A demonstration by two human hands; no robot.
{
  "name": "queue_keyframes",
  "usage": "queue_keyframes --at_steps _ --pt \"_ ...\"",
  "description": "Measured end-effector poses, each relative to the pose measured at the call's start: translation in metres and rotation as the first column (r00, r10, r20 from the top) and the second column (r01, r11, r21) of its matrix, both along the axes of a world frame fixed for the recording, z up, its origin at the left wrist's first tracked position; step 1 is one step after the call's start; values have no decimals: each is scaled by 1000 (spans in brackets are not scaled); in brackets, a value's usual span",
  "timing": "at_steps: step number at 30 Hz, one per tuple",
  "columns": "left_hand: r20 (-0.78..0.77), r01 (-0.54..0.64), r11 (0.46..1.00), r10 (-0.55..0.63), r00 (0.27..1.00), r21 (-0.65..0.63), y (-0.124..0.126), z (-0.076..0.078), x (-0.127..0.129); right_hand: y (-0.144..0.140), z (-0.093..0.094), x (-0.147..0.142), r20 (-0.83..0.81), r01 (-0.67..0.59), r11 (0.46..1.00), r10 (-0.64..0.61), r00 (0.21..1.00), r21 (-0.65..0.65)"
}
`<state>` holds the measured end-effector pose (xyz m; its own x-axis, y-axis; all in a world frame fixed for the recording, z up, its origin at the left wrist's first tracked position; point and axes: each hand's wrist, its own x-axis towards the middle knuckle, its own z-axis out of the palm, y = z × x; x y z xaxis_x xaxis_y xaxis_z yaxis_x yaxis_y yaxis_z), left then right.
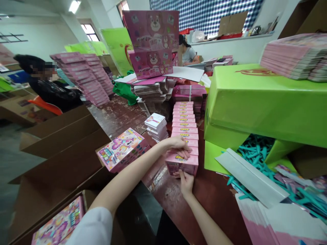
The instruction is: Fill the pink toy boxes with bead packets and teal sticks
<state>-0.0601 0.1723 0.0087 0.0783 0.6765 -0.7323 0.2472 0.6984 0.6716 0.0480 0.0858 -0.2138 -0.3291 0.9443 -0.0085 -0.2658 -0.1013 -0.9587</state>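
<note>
A long row of small pink boxes stands on the table, packed face to face and running away from me. My left hand reaches across from the left and lies over the top of the nearest boxes, its fingers stretched out. At the front end of the row, my right hand has its thumb and fingers against the lower front of the nearest pink box. Some of those fingers are hidden. Left of the row sits a small stack of white booklets. A group of pink printed boxes lies further left.
An open carton with pink boxes inside stands at lower left. On the right, a lime-green carton sits above teal plastic tools and white-and-pink card sheets. Pink bear-printed cartons rise behind. Two people sit further back.
</note>
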Motion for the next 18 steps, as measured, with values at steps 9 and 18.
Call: queue_keyframes --at_steps 9,18 --pt "-7 -186 982 186 983 -34 95 1 -44 -3 -2 3 44 -6 1000 5 999 28" --pt "108 -358 930 366 925 -85 200 -3 -102 -10 -1 6 98 -11 1000 13 995 -12"
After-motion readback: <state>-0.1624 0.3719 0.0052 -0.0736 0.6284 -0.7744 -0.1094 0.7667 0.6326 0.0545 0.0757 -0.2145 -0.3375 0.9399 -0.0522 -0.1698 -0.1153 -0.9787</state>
